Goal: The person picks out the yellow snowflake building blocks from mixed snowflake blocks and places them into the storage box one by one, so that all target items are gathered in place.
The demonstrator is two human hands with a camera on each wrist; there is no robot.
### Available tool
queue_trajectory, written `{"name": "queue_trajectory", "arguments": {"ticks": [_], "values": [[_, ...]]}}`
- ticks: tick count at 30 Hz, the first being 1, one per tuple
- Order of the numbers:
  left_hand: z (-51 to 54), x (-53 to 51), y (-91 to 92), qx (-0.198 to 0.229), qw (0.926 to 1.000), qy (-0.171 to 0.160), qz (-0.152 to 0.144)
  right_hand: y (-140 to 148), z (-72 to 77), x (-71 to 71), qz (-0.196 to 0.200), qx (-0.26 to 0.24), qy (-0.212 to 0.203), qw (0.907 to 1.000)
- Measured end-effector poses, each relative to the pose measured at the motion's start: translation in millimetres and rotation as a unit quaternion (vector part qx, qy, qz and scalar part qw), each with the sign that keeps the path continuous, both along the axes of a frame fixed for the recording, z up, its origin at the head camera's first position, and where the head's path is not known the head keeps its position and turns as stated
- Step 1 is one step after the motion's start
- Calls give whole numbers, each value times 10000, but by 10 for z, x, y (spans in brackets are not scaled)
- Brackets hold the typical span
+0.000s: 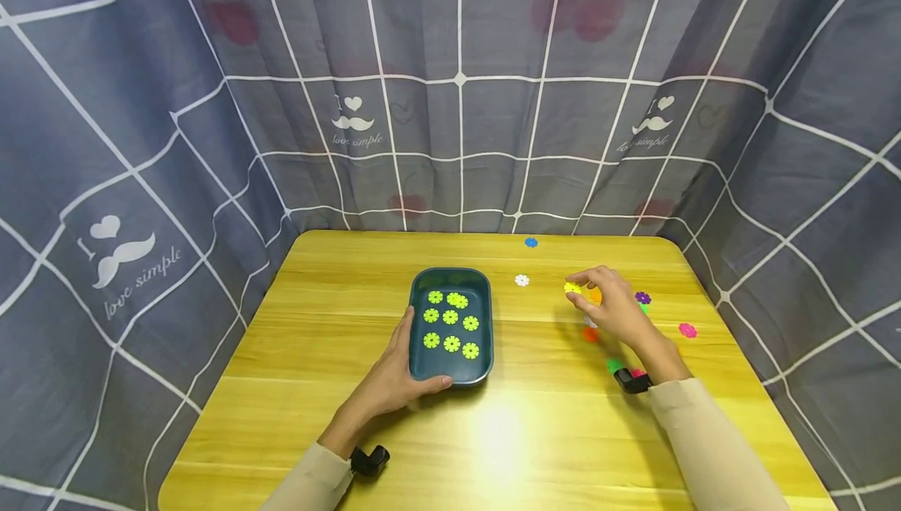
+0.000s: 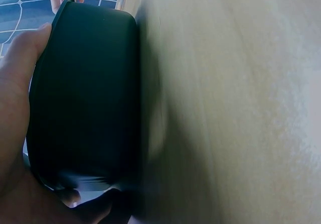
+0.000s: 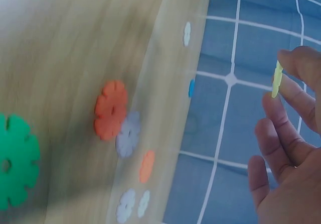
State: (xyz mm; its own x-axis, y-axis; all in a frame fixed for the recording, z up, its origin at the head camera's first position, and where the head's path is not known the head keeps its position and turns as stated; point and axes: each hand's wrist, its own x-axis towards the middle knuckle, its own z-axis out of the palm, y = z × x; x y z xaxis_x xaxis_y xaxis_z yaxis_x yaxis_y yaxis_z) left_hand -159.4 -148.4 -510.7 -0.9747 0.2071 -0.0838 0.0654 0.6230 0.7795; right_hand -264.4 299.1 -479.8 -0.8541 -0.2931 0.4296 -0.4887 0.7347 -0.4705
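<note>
My left hand (image 1: 390, 374) grips a dark green tray (image 1: 450, 282) at its left side and near corner, the thumb over the near rim. Several yellow-green snowflake discs (image 1: 450, 317) lie spread out on the tray floor, two of them overlapping at the far end. To the right of the tray, my right hand (image 1: 612, 304) is above the table and pinches a yellow snowflake disc (image 3: 276, 79) between thumb and fingertips. In the left wrist view the tray's outer wall (image 2: 90, 88) hides the discs inside it.
Loose discs in other colours lie on the wooden table (image 1: 317, 300): white (image 1: 522, 280), blue (image 1: 531, 242), pink (image 1: 687, 330), purple (image 1: 643, 297), orange-red (image 3: 111, 110) and green (image 3: 17, 161). My right arm partly covers several. A grey-blue checked curtain (image 1: 422, 120) surrounds the table's far side and ends.
</note>
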Motion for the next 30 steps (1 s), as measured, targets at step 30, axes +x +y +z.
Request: {"name": "queue_trajectory", "arguments": {"ticks": [30], "values": [[-33, -9, -13, 64, 10000, -6, 36, -606, 4, 158, 583, 249, -367, 9973]]}}
